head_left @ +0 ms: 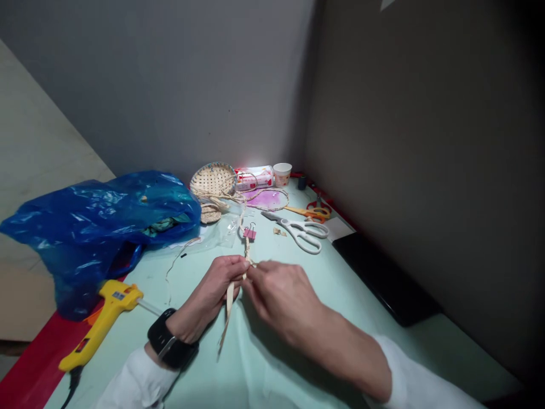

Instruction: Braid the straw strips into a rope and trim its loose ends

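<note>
Both hands meet over the middle of the table at a pale braided strip of plant fibre (247, 245). My left hand (222, 278) pinches the braid between thumb and fingers. My right hand (279, 289) is closed on the strands at the same spot; its fingertips are partly hidden. A loose flat strand (229, 304) hangs down from between the hands toward me. Just beyond my fingers, a pink binder clip (249, 233) grips the braid, which runs on toward the back of the table.
White-handled scissors (303, 232) and orange-handled scissors (315, 212) lie right of the braid. A yellow glue gun (104, 324) and a blue plastic bag (114, 221) are at left. A woven basket (213, 179), paper cup (282, 174) and black flat object (383, 275) lie farther out.
</note>
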`<state>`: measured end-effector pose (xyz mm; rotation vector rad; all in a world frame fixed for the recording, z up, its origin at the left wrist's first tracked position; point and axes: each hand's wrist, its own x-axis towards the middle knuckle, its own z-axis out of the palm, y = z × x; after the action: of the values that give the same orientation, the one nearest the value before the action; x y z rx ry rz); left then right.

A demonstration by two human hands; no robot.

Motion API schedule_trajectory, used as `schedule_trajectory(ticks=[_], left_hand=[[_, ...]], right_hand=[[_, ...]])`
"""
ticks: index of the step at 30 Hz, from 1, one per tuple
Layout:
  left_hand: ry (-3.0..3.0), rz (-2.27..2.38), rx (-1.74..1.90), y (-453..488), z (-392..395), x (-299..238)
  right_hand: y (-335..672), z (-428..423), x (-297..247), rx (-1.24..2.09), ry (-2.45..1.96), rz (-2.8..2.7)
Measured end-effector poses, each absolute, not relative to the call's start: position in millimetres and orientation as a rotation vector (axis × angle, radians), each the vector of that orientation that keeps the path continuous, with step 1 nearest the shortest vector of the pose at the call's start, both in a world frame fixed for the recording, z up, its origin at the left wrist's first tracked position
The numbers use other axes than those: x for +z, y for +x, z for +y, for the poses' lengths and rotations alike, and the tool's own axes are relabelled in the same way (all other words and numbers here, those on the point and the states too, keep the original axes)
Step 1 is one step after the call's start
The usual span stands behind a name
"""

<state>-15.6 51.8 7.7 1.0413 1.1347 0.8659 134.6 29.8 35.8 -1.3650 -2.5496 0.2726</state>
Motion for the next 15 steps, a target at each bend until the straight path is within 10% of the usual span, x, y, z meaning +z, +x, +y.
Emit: schedule_trajectory(ticks=[15], left_hand=[[1.167,1.306,0.783,-17.5,54.8,-1.7]], right_hand=[[139.0,70.8,5.4,1.041,-1.347,-1.96]])
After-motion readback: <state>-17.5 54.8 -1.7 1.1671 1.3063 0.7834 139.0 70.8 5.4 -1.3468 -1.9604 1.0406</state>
